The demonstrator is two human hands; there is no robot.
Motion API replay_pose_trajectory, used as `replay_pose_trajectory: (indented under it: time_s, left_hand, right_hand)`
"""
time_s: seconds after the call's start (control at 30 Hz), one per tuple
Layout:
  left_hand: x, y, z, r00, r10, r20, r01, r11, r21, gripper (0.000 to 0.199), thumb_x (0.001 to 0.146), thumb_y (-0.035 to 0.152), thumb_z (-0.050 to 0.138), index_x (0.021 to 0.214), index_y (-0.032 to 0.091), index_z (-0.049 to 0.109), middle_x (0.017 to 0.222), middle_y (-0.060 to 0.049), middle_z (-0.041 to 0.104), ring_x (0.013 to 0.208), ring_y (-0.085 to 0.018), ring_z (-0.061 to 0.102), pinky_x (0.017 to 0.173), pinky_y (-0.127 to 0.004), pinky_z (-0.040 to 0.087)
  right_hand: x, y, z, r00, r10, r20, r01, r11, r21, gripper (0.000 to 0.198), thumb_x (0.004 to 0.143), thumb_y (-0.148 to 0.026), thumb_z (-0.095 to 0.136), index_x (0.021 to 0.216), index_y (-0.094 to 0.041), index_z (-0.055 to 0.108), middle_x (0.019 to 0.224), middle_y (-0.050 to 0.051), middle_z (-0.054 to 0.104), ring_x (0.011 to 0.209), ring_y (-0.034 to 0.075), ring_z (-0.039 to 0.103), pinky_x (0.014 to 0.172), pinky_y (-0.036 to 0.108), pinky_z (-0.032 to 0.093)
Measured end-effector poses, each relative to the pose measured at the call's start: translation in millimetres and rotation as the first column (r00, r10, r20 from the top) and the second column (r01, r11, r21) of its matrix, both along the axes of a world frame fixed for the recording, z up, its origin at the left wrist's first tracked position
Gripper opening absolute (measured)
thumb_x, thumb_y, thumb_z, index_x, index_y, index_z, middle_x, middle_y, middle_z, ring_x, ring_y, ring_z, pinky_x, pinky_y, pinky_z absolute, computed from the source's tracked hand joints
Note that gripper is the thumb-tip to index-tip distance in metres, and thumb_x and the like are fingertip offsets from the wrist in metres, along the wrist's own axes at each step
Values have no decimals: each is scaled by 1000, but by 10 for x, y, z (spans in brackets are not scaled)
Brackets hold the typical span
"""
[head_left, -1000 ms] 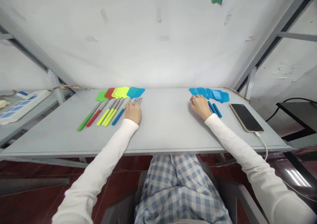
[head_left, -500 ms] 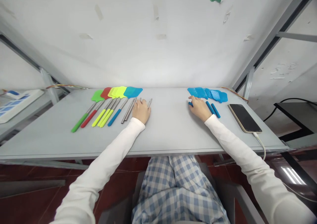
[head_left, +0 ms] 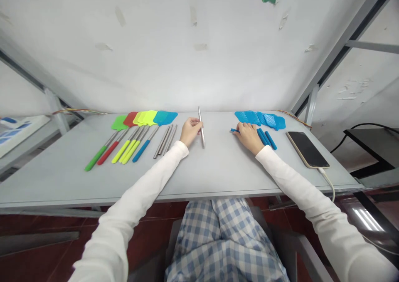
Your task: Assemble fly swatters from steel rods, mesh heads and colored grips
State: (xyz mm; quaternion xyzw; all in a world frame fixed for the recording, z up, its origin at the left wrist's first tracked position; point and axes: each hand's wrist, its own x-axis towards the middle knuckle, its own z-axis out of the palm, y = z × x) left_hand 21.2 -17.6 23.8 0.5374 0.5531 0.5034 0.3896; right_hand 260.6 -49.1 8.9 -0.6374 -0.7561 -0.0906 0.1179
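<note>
My left hand (head_left: 190,131) is closed on a slim metal rod (head_left: 203,139), pinched between thumb and fingers and tilted nearly upright in the picture. More metal rods (head_left: 165,140) lie on the table just left of that hand. My right hand (head_left: 249,137) is curled over a blue handle (head_left: 234,130); only its end shows past the fingers. Right beside it lie loose blue handles (head_left: 270,140). Behind that hand is an overlapping row of blue fly swatter heads (head_left: 260,119).
Several assembled fly swatters (head_left: 124,147) in green, red, yellow and blue lie on the left of the grey table (head_left: 215,174). A phone (head_left: 307,149) with a charging cable rests at the right. Metal frame posts (head_left: 311,105) stand at both ends, before a white wall.
My left hand has moved right from the loose rods, bringing one metal rod with it. My right hand has stayed almost in place, with the blue handle's end now showing more.
</note>
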Motion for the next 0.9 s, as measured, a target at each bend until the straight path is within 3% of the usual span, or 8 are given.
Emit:
replay_pose_trajectory:
  time_s: [0.07,0.17,0.27,0.57,0.9]
  left_hand:
    - [124,49,-38,939,-56,341,88,993,-78,8,79,19,59,84,16,54,75,-3,65,64,-11,59,70,-28,50]
    - [211,34,-126,839,-84,538,154,984,-86,7,80,17,59,81,14,53,72,-3,65,65,-10,61,73,-27,51]
    - [198,-21,-186,812,-74,579,139,988,-68,12,78,15,61,82,16,50,69,-1,65,66,-11,63,78,-31,54]
    - [144,-34,-224,774,-40,631,81,996,-35,8,73,14,59,73,16,51,73,0,63,80,-11,66,93,-34,53]
    - [123,-54,-190,767,-84,636,165,984,-69,7,74,14,55,69,17,51,75,-3,66,83,-13,68,96,-33,51]
  right_hand:
    - [-20,23,-3,994,92,-66,-93,996,-13,22,96,-29,47,106,-13,57,106,15,67,101,30,57,88,39,32]
    - [-37,38,-13,968,198,-154,-204,979,-23,18,97,-25,46,106,-16,58,109,12,67,103,27,57,91,38,30]
    - [-56,27,-26,949,246,-196,-251,968,-1,19,97,-21,44,108,-17,60,110,11,67,103,25,57,92,38,29]
    - [-69,-5,-28,936,237,-261,-232,971,52,22,96,-21,42,109,-19,60,107,11,66,107,25,56,91,37,31]
    - [-64,-13,8,899,297,-322,-265,954,141,28,99,-34,40,110,-20,61,107,9,66,103,23,58,91,35,31]
